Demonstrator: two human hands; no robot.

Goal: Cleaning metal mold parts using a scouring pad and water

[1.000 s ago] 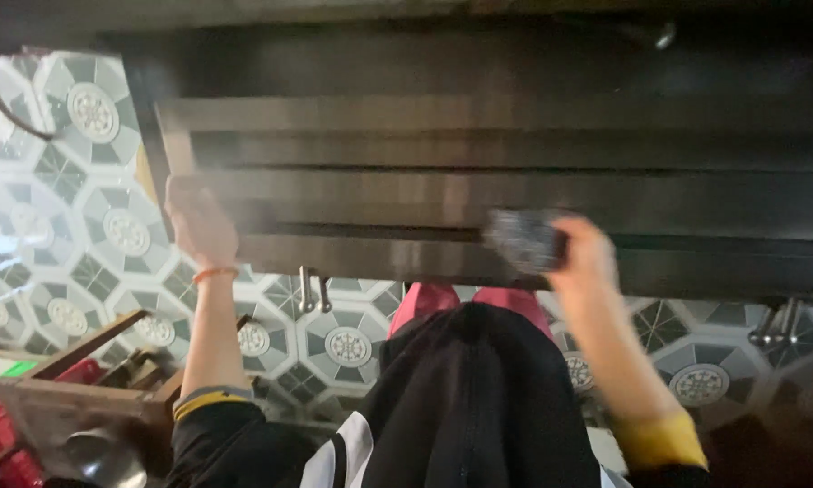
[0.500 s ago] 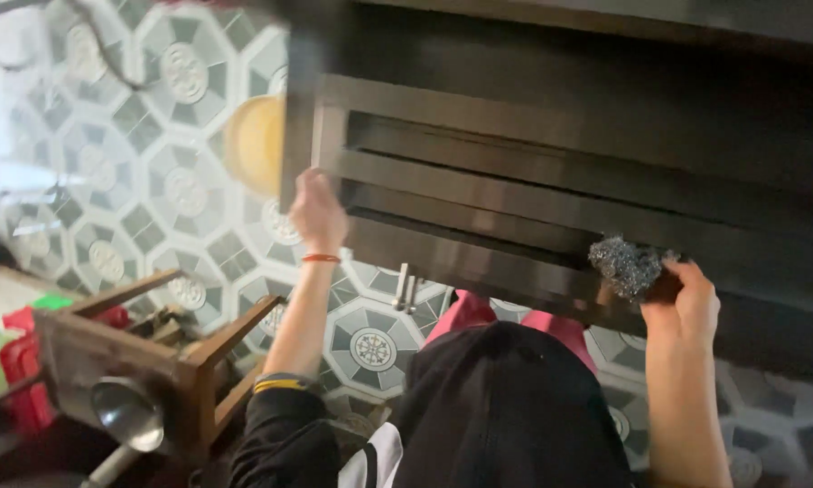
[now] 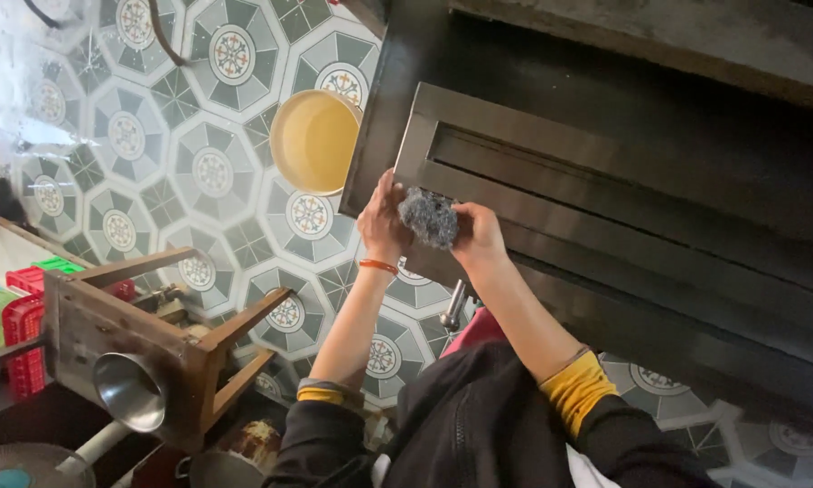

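Observation:
A dark metal range hood hangs in front of me on the patterned tile wall. My right hand is shut on a grey steel wool scrubber and presses it against the hood's lower left corner. Just left of the scrubber, my left hand lies with its fingers spread against the same corner, touching the scrubber's side. An orange band circles the left wrist. Both arms wear dark sleeves with yellow cuffs.
A round yellow bowl hangs on the wall just left of the hood. Below left stands a wooden rack with a metal funnel. Red baskets sit at the far left. A metal tap sticks out under the hood.
My right hand has carried the scrubber left along the hood to its left corner, beside my left hand. The view has swung, showing more of the wall and the yellow bowl.

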